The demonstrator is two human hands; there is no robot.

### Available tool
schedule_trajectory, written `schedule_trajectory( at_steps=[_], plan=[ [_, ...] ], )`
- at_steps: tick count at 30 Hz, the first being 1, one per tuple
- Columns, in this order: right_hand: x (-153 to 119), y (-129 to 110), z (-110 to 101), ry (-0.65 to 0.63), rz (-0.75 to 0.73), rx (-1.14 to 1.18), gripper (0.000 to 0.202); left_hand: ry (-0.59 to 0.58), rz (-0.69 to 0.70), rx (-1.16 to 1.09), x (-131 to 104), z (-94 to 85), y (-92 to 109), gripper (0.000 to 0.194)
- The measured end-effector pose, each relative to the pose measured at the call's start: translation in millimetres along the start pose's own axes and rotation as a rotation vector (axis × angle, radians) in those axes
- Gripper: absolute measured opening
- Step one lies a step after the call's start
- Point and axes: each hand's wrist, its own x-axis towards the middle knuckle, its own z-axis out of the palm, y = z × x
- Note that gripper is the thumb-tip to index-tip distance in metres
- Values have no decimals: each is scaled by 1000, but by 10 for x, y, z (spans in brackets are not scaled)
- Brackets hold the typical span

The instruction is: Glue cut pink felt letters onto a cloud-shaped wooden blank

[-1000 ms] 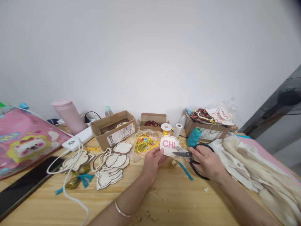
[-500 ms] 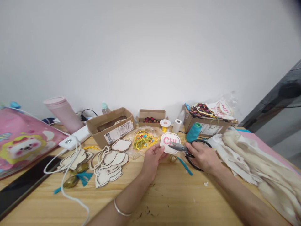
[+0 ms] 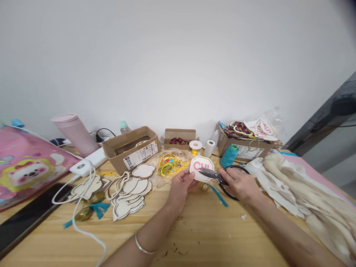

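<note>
Two pink letters, "CH", read clearly on the white patch [image 3: 196, 173]; a third mark followed them, probably an "I" or an exclamation point, partly covered by the scissors [image 3: 211, 174]. The left hand [image 3: 180, 184] had the patch pinched between thumb and fingers at its lower left edge, so that most of it stood out beyond the fingertips, lettered face in view, raised over the wooden table [image 3: 205, 231]. The right hand [image 3: 239, 184] was closed around the black handles of the scissors, whose blades pointed left and lay across the face of the patch, below and over the end of the lettering.

A printed label [image 3: 140, 156] with barcodes was stuck to the open cardboard box [image 3: 114, 162] on the left, its print too small to read. The right-hand box [image 3: 226, 145] also bore a label, equally unreadable, and was heaped with patches [image 3: 263, 128] carrying similar pink letters. Behind the held patch stood a spool of yellow thread [image 3: 195, 147] and a white roll [image 3: 208, 150], with a teal thread cone [image 3: 228, 157] farther right. Cloud-shaped pieces [image 3: 144, 171] lay to the left, near tangled yellow cords [image 3: 170, 165].
</note>
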Motion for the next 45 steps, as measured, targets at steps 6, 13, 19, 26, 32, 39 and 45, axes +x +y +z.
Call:
schedule_trajectory(
  at_steps=[6,13,19,26,32,39,45],
  plan=[
    [7,9,6,16,-27,11,21,15,-7,7,14,-2,-9,33],
    [24,13,5,27,-40,0,17,9,2,-2,18,-6,-12,32],
    [31,15,-7,36,-49,7,16,-1,15,-5,22,-15,-19,33],
    [51,27,-37,29,-78,-8,15,19,7,-8,13,3,7,34],
    [9,54,39,4,-86,47,18,26,3,-4,15,-9,-8,34],
    [-328,83,42,61,409,402,23,51,22,-22,38,-31,10,32],
    [-793,100,-136,-205,555,301,23,41,32,-61,13,15,43,29]
  ],
)
